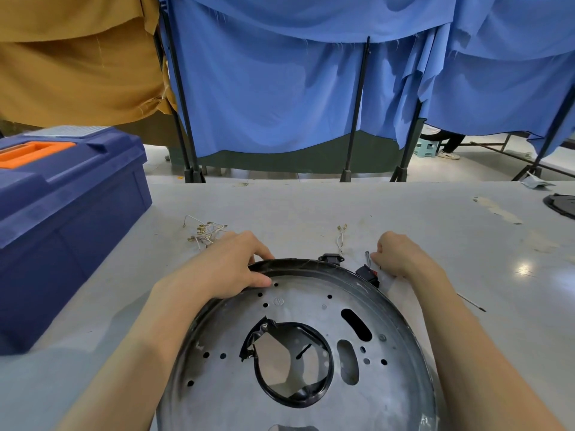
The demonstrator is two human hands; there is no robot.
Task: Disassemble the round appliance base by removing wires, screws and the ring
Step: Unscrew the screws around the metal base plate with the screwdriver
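The round base lies flat on the desk, right in front of the person, inner face up. The left hand is clamped on the far-left rim, fingers curled over the edge and thumb pressed on the metal inside. That's the steadying grip.

Over on the right, the right hand sits just beyond the rim with its fingers curled in tight, knuckles up. A small screw lies at its fingertips. Whether that grip actually has the screw, or anything else, cannot be told from here.

Loose wires lie in a bundle beyond the left hand, and one more short wire lies near the right. So the wiring looks largely out, and this looks like the screw stage.

A black switch block and a black socket hang on the far rim. The black ring sits in the central opening, torn at its upper left.

To do this well, the left hand wants to hold the rim down so the base can't spin. The screw should go well apart from the wires, where it won't roll. A thin rod pokes out past the right forearm, possibly a tool shaft. A blue toolbox stands at the left.
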